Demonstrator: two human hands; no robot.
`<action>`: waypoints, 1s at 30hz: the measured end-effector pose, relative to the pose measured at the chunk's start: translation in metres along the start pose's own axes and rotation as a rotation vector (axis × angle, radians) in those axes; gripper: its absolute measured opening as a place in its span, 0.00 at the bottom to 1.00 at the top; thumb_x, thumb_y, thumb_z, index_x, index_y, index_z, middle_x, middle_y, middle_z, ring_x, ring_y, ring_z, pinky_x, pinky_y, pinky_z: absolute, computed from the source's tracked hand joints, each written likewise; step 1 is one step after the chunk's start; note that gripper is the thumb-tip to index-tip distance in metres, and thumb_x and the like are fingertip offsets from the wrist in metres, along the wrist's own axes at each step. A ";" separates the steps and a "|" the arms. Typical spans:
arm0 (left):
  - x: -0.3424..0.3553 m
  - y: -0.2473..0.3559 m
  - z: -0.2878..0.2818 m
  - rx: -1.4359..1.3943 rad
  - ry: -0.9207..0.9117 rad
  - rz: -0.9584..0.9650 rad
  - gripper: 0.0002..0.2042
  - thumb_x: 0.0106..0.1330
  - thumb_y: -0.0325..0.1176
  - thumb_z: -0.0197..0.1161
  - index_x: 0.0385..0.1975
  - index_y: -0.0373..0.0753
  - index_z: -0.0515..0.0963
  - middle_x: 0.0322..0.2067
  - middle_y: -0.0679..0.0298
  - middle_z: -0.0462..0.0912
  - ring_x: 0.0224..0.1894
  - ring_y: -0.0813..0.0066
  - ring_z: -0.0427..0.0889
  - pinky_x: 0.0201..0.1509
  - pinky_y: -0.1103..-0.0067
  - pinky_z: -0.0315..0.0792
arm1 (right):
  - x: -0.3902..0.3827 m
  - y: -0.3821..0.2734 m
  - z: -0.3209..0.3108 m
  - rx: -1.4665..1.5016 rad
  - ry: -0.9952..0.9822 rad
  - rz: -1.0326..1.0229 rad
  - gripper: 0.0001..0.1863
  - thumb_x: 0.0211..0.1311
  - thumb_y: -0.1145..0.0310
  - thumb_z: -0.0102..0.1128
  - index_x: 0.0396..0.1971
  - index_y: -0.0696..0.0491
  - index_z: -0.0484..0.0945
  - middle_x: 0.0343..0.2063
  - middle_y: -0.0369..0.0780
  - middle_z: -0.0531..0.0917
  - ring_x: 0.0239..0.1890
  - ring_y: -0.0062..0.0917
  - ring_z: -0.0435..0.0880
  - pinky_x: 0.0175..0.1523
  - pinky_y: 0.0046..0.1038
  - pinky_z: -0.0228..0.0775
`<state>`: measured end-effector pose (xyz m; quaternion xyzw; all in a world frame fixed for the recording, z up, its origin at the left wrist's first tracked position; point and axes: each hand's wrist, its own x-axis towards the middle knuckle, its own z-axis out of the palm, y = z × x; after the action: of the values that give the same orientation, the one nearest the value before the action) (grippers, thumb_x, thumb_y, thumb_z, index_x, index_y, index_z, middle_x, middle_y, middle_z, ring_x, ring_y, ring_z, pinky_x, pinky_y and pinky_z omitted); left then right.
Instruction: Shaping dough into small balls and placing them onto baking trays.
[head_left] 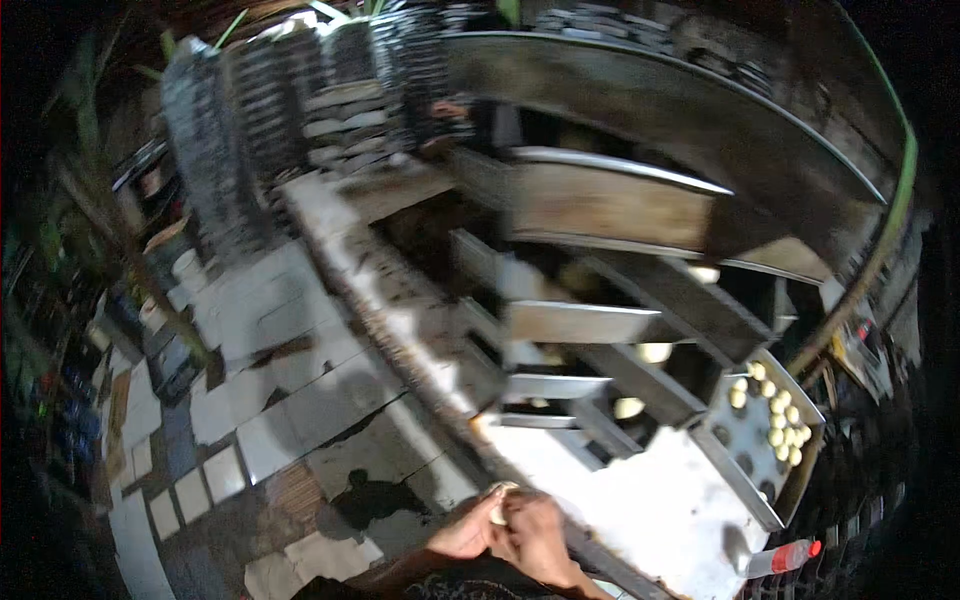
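Close in front of me, over the near edge of the work table, my left hand (464,533) and my right hand (537,534) meet. Between them is a small pale dough ball (504,490), mostly covered by the fingers. My left hand cups it from the left, and the right hand's curled fingers press on it from the other side. To the right stands a deep rectangular tray (740,492) with several pale yellowish dough balls (779,430) gathered toward its right side. Motion blurs the fingers slightly.
A white, powdery table top (650,505) lies right of my hands. Beyond it, long metal trays (600,205) are stacked crosswise. A clear bottle (778,559) with a red cap stands at the lower right. Tall stacks (215,150) rise at the back left above a tiled floor (270,350).
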<state>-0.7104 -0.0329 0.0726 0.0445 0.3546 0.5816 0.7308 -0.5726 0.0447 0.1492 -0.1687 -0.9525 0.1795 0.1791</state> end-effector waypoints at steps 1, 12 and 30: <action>-0.025 0.021 -0.013 0.023 0.107 -0.124 0.24 0.66 0.48 0.40 0.51 0.33 0.61 0.47 0.57 0.71 0.48 0.69 0.72 0.51 0.74 0.68 | 0.010 -0.024 0.021 0.088 -0.047 -0.236 0.15 0.51 0.61 0.60 0.32 0.57 0.75 0.42 0.44 0.75 0.47 0.34 0.72 0.61 0.42 0.47; -0.100 0.112 -0.150 -0.327 0.237 0.707 0.20 0.59 0.32 0.51 0.48 0.24 0.63 0.46 0.52 0.72 0.49 0.67 0.71 0.49 0.75 0.66 | 0.299 -0.059 0.199 0.798 0.205 0.395 0.22 0.62 0.57 0.45 0.39 0.65 0.70 0.34 0.44 0.78 0.40 0.29 0.75 0.49 0.28 0.63; 0.075 0.366 -0.234 0.602 0.072 0.598 0.13 0.60 0.30 0.52 0.45 0.35 0.68 0.38 0.64 0.74 0.42 0.77 0.71 0.47 0.82 0.63 | 0.556 0.093 0.214 -0.082 0.213 0.417 0.15 0.54 0.77 0.43 0.42 0.60 0.72 0.42 0.52 0.74 0.42 0.42 0.74 0.46 0.38 0.67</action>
<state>-1.1376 0.0688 0.0378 0.3363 0.5055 0.6396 0.4716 -1.1231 0.2806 0.0809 -0.3867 -0.8794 0.1548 0.2305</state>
